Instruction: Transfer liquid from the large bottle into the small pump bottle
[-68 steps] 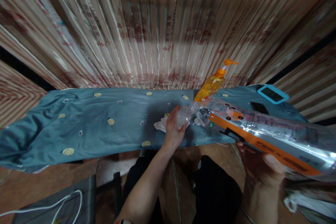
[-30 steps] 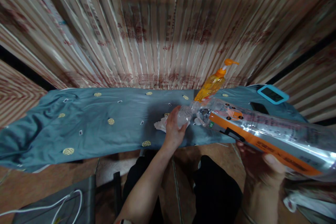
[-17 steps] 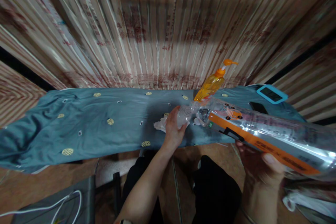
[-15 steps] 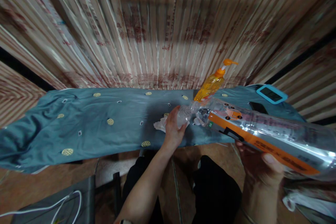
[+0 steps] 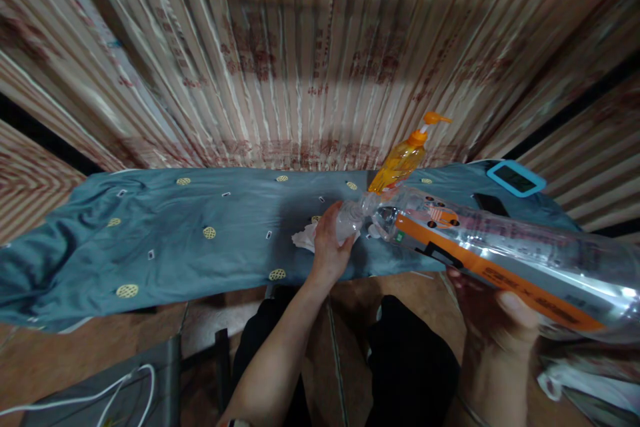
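My left hand (image 5: 331, 243) is wrapped round a small clear bottle (image 5: 350, 219), tilted over the cloth-covered table. Near its mouth is the neck of a large clear bottle (image 5: 540, 267) with an orange label, lying tilted in my right hand (image 5: 500, 313), whose fingers grip it from below. Whether the two mouths touch is too small to tell. Crumpled white tissue (image 5: 305, 238) lies beside and under my left hand. Just behind the bottle necks stands an orange pump bottle (image 5: 400, 163).
A teal patterned cloth (image 5: 165, 233) covers the long narrow table against a curtain (image 5: 300, 47). A blue-framed device (image 5: 516, 178) and a dark phone-like object (image 5: 491, 205) lie at the right. A stool (image 5: 160, 380) with a white cable stands lower left.
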Tool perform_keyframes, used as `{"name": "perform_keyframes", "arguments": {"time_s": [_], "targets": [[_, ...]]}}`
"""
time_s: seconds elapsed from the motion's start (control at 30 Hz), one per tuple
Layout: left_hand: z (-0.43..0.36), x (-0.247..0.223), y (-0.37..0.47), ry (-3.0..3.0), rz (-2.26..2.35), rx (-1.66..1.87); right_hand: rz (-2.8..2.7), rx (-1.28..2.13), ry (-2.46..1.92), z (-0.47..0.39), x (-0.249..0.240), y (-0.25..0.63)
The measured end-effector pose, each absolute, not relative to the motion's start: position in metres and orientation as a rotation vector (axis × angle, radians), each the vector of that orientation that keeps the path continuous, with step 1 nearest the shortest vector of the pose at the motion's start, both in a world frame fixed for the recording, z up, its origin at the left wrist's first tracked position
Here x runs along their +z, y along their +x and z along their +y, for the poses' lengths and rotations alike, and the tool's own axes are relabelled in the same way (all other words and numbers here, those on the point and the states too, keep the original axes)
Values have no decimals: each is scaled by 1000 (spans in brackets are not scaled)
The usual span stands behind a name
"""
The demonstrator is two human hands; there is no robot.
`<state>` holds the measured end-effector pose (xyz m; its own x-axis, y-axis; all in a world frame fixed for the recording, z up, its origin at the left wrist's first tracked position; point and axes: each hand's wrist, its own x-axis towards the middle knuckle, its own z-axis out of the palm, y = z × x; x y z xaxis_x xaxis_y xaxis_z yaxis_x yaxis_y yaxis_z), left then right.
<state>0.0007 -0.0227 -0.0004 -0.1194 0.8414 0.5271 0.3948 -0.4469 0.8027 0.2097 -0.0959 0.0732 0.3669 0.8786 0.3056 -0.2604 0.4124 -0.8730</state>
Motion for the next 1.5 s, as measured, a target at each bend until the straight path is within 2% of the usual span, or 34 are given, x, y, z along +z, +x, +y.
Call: {"name": "perform_keyframes", "arguments": {"time_s": [1.5], "targets": [[-24, 5, 0, 1764, 1383, 1554, -940, 815, -864, -98, 59, 217]]}}
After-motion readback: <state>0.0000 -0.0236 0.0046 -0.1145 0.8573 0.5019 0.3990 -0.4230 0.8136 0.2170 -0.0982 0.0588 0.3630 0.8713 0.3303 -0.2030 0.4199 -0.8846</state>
